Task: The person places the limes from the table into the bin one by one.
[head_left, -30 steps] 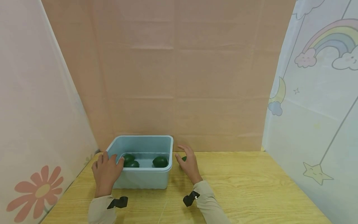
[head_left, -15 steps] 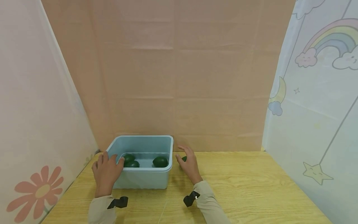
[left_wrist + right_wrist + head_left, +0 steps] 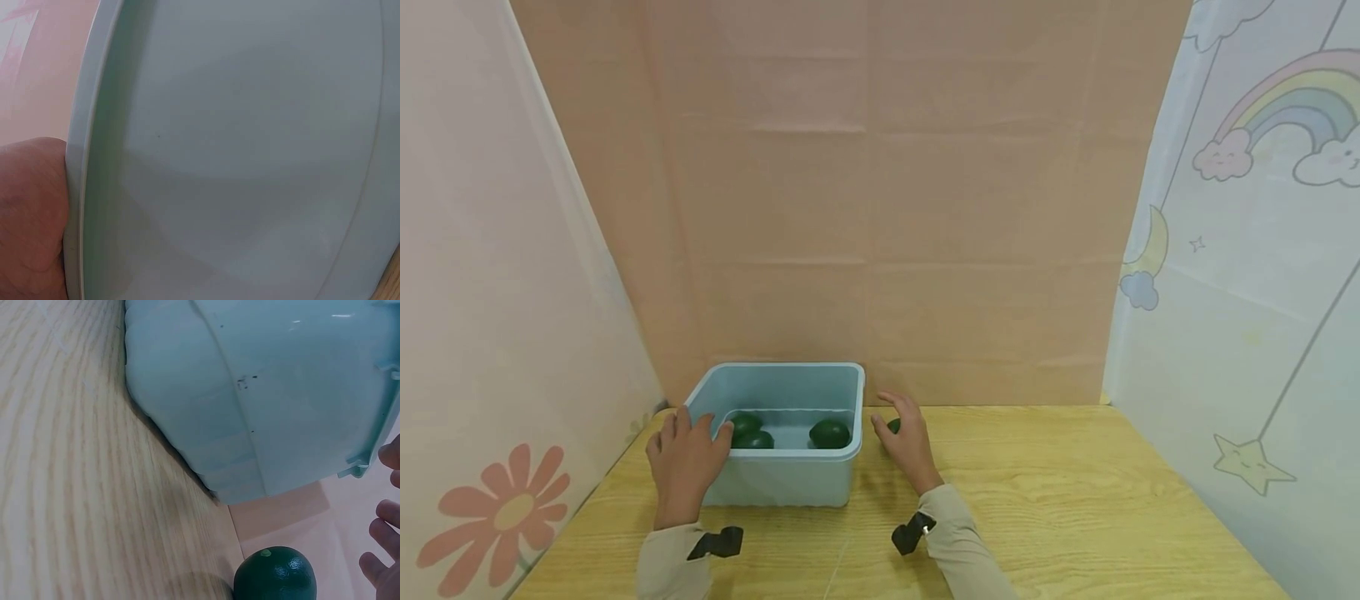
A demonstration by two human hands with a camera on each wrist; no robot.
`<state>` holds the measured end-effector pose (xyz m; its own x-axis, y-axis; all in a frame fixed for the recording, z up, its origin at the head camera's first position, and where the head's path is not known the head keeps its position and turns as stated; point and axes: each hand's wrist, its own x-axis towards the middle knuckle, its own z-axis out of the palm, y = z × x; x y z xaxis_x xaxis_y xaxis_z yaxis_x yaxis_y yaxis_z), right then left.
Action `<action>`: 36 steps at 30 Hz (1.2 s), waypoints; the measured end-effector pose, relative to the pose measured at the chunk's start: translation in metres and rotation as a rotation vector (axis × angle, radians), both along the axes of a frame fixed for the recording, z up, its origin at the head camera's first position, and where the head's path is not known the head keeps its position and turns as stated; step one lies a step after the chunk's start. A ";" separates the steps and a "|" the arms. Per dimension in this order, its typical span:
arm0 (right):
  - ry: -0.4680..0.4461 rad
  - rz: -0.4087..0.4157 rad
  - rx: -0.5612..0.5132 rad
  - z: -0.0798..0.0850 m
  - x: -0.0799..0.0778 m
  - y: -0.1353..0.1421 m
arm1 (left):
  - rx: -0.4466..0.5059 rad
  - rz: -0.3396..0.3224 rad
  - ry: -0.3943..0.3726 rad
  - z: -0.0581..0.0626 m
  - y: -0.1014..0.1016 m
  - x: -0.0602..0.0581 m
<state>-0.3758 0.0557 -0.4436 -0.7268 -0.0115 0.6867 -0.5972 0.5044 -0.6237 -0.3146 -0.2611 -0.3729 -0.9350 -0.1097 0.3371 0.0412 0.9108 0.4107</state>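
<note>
A light blue plastic bin (image 3: 790, 479) stands on the table, with dark green avocados inside. Two avocados (image 3: 748, 428) lie on its left and another avocado (image 3: 830, 433) on its right. My left hand (image 3: 688, 458) rests on the bin's front left corner; the left wrist view shows it against the rim (image 3: 78, 187). To the right of the bin, my right hand (image 3: 910, 437) is held with fingers apart and gently bent, holding nothing. Just beyond it, partly hidden, a single avocado (image 3: 894, 425) lies on the table; the right wrist view shows this avocado (image 3: 275, 575) apart from the fingers (image 3: 384, 534).
The wood-grain table (image 3: 1060, 500) meets a brown backdrop (image 3: 985, 292) close behind the bin. Pale printed sheets hang at both sides, with a flower (image 3: 512, 511) on the left and a rainbow (image 3: 1292, 100) on the right. Each wrist wears a black camera mount (image 3: 913, 533).
</note>
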 end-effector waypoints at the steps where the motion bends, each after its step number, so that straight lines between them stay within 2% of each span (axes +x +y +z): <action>1: -0.001 0.001 -0.001 0.000 0.000 0.000 | 0.001 -0.001 0.001 0.000 0.000 0.000; 36: -0.023 -0.008 0.017 -0.006 -0.002 0.002 | 0.010 0.003 -0.002 -0.001 -0.001 -0.001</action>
<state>-0.3775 0.0575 -0.4493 -0.7427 -0.0169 0.6694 -0.5784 0.5197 -0.6287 -0.3158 -0.2619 -0.3738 -0.9352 -0.1163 0.3345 0.0374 0.9068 0.4198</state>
